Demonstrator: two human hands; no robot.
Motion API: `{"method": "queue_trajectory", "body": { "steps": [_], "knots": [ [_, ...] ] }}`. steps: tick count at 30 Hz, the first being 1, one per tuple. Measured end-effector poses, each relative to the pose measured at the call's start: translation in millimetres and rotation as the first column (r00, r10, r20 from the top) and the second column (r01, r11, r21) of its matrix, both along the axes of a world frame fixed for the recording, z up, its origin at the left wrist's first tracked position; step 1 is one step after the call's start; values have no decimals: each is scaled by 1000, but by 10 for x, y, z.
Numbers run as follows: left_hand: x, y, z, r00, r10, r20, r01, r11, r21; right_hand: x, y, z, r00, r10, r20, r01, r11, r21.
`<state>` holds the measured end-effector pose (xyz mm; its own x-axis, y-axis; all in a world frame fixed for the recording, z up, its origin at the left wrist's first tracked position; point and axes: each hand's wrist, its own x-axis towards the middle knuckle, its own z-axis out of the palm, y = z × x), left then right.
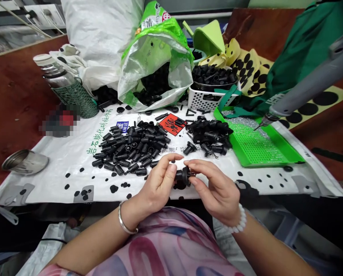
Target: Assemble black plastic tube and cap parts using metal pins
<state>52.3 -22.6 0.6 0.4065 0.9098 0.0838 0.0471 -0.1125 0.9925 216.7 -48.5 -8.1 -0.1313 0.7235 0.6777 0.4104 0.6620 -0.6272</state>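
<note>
Apparently, the step is fitting a small metal piece (192, 174) to the black part (185, 176), just below the frame's centre; the left hand (160, 183) has its fingers clamped on this part; the right hand (218, 190) pinches its wide end; the next move probably calls for careful alignment.

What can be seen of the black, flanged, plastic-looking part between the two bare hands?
The black, flanged, plastic-looking part has a broad round disc and a narrower cylindrical body, with a small metallic-looking piece at the disc end. It lies roughly level over the near side of the white printed sheet. The left hand holds the body; the right hand has its fingertips at the disc end. Fingers hide some of it.
</note>
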Motion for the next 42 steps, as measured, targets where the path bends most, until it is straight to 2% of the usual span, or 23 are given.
{"method": "queue_trajectory", "body": {
  "steps": [6, 10, 14, 16, 19, 21, 23, 24, 26, 28, 29, 30, 31, 32, 33, 34, 35, 37, 38, 40, 42],
  "knots": [
    [-58, -15, -36, 999, 40, 16, -40, 999, -7, 35, 3, 105, 946, 47, 321, -70, 996, 61],
    [-84, -24, -38, 998, 39, 39, -42, 997, 66, 23, 0, 175, 916, 50, 398, -85, 994, 72],
    [-87, -32, -56, 995, 29, 96, -29, 1000, -2, -28, 4, 148, 893, 17, 450, -94, 984, 149],
    [-101, -32, -72, 996, 26, 86, -26, 1000, 4, -56, 15, 117, 886, 5, 464, -98, 980, 175],
    [-144, -19, -80, 999, 39, 7, -40, 989, 139, -98, 34, 96, 903, 34, 428, -97, 987, 126],
    [-179, -1, -67, 998, 38, -57, -22, 962, 271, -131, 35, 110, 936, 88, 342, -98, 995, 13],
    [-209, 23, -50, 994, 36, -102, 11, 903, 430, -168, 21, 135, 963, 148, 223, -114, 981, -158],
    [-221, 36, -44, 992, 51, -117, 17, 857, 516, -188, 10, 148, 973, 174, 153, -131, 958, -257],
    [-235, 62, -44, 984, 110, -142, 15, 739, 673, -227, -13, 167, 981, 194, 7, -169, 871, -462],
    [-239, 82, -60, 969, 170, -177, 31, 629, 777, -256, -23, 178, 979, 168, -112, -200, 741, -641],
    [-237, 87, -71, 965, 184, -189, 43, 599, 799, -263, -21, 184, 979, 149, -141, -205, 674, -709],
    [-233, 88, -82, 965, 178, -191, 47, 601, 798, -262, -14, 193, 980, 138, -142, -198, 618, -761],
    [-228, 87, -90, 971, 155, -182, 42, 638, 769, -253, -3, 206, 982, 147, -121, -184, 579, -795],
    [-223, 84, -95, 979, 124, -162, 29, 701, 712, -236, 12, 224, 982, 170, -78, -163, 568, -806],
    [-218, 79, -95, 987, 92, -131, 11, 776, 630, -211, 28, 248, 981, 194, -16, -132, 600, -789],
    [-215, 73, -90, 993, 67, -95, -6, 849, 529, -183, 44, 277, 977, 204, 61, -95, 673, -734],
    [-214, 68, -82, 997, 50, -58, -21, 907, 421, -154, 59, 308, 971, 192, 143, -58, 768, -637],
    [-216, 60, -60, 999, 49, 6, -49, 971, 235, -110, 81, 364, 951, 126, 281, -16, 931, -365],
    [-219, 57, -50, 998, 57, 29, -61, 983, 172, -102, 87, 383, 937, 96, 337, -16, 972, -232],
    [-229, 54, -35, 997, 64, 38, -68, 989, 129, -124, 87, 394, 907, 81, 414, -53, 996, -78],
    [-246, 56, -31, 998, 64, -12, -60, 976, 209, -186, 75, 370, 913, 113, 391, -77, 991, -107]
  ]
}}
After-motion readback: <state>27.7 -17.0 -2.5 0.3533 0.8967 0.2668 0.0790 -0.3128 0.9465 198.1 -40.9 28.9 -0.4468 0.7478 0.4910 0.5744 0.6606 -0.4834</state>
